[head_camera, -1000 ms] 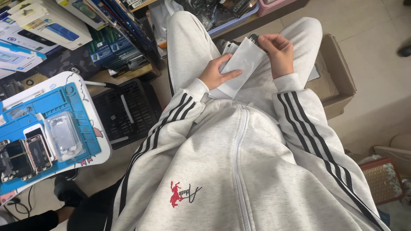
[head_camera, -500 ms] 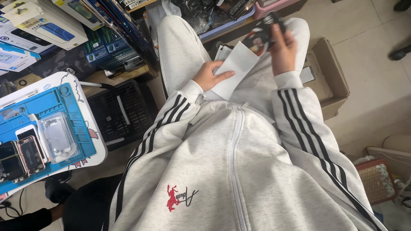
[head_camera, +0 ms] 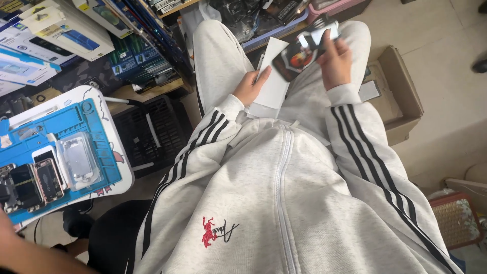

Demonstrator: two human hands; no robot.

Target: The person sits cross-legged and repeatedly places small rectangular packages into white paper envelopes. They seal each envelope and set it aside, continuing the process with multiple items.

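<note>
Nearest you is your grey zip-up jacket (head_camera: 284,203), with black stripes down both sleeves and a small red mark on the chest. To the near left, a white tray table (head_camera: 109,109) carries a blue work mat (head_camera: 96,137) on which several opened phones (head_camera: 48,175) and a clear phone case (head_camera: 77,161) lie side by side. Just beyond the table sits a black plastic crate (head_camera: 147,132).

Farther out, over your lap, your left hand (head_camera: 250,86) is closed on a white paper sleeve (head_camera: 271,81), thumb on top, the sleeve lying along your left thigh. Your right hand (head_camera: 335,63) is raised just beyond it, fingers pinched around a dark glossy card with an orange picture (head_camera: 297,58), which overlaps the far end of the sleeve. A small shiny piece at the fingertips is too blurred to identify.

Right of your right knee, an open cardboard box (head_camera: 401,96) stands on the floor. On the far left, boxed packages (head_camera: 61,30) crowd a shelf.
</note>
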